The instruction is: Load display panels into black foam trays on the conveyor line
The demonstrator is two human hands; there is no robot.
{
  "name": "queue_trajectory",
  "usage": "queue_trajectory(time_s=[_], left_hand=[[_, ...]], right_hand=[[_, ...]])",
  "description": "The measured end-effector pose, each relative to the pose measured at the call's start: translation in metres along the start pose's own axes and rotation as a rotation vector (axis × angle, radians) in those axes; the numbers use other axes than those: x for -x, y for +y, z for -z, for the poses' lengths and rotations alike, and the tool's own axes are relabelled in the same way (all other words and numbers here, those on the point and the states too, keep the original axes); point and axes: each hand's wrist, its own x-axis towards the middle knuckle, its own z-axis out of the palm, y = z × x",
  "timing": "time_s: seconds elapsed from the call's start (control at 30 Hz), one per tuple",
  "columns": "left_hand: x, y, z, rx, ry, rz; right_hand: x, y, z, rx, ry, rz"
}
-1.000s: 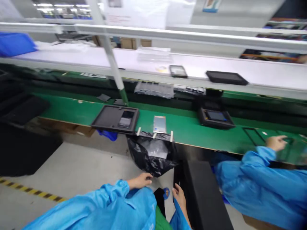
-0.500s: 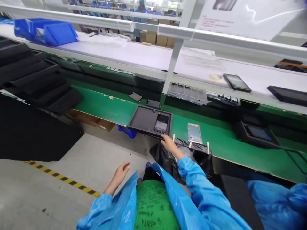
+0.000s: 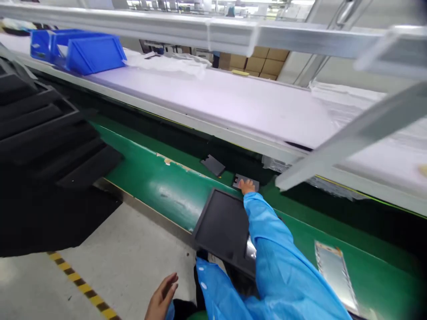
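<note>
My right hand (image 3: 247,186) reaches over the black tray to a dark grey notched plate (image 3: 236,179) at the back of the green bench. Its fingers are bent onto the plate's near edge, and the plate still lies on the bench. A second dark grey plate (image 3: 213,165) lies just left of it. The black tray (image 3: 222,222) rests at the bench's front edge; my right sleeve covers its right side, where part of a shiny screen (image 3: 250,249) shows. My left hand (image 3: 163,297) hangs over the floor, fingers loosely curved, thumb apart, holding nothing.
A clear-faced phone-sized panel (image 3: 336,273) lies on the green bench (image 3: 170,195) at right. Stacked black trays (image 3: 50,120) stand at left. Above the bench runs a white shelf (image 3: 230,98) with blue bins (image 3: 95,53). A slanted metal post (image 3: 350,138) stands close at right.
My right hand has left the tray's front edge and moved forward to the plate behind it. My left hand stays low and free. The view has turned left and come closer to the bench.
</note>
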Motion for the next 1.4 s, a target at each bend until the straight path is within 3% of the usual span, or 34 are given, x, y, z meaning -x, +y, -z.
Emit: queue_trajectory(time_s=[0.17,0.37,0.47,0.53,0.67,0.77,0.9,0.97,1.07,1.17,1.3,1.4], left_hand=[[-0.046,0.049,0.002,0.005,0.010,0.021],[-0.117,0.124,0.008,0.041,-0.116,-0.083],[-0.165,0.173,0.003,0.167,-0.185,-0.134],[-0.197,0.204,-0.005,0.285,-0.194,-0.122],[-0.247,0.246,-0.016,0.552,-0.357,-0.022],[-0.268,0.251,-0.014,0.683,-0.421,0.017],[-0.282,0.242,-0.009,0.810,-0.319,0.071],[-0.286,0.237,-0.006,0.869,-0.263,0.080],[-0.287,0.229,0.004,0.948,-0.189,0.066],[-0.278,0.222,0.018,0.997,-0.138,0.047],[-0.257,0.215,0.032,0.981,-0.102,0.027],[-0.242,0.212,0.036,0.941,-0.100,0.012]], right_hand=[[-0.034,0.001,-0.012,0.032,-0.061,-0.080],[-0.057,-0.024,0.021,0.063,-0.026,-0.051],[-0.043,-0.052,0.041,0.045,0.019,-0.033],[-0.020,-0.076,0.046,-0.067,0.058,0.052],[0.023,-0.130,0.028,-0.511,-0.037,0.377],[0.024,-0.161,0.002,-0.830,-0.245,0.453],[-0.021,-0.168,-0.018,-1.005,-0.511,0.351],[-0.055,-0.159,-0.023,-0.823,-0.430,0.252],[-0.101,-0.145,-0.035,-0.250,-0.258,0.087],[-0.125,-0.140,-0.053,0.182,-0.264,0.005],[-0.127,-0.139,-0.062,0.350,-0.228,0.007],[-0.120,-0.131,-0.044,0.259,-0.134,0.042]])
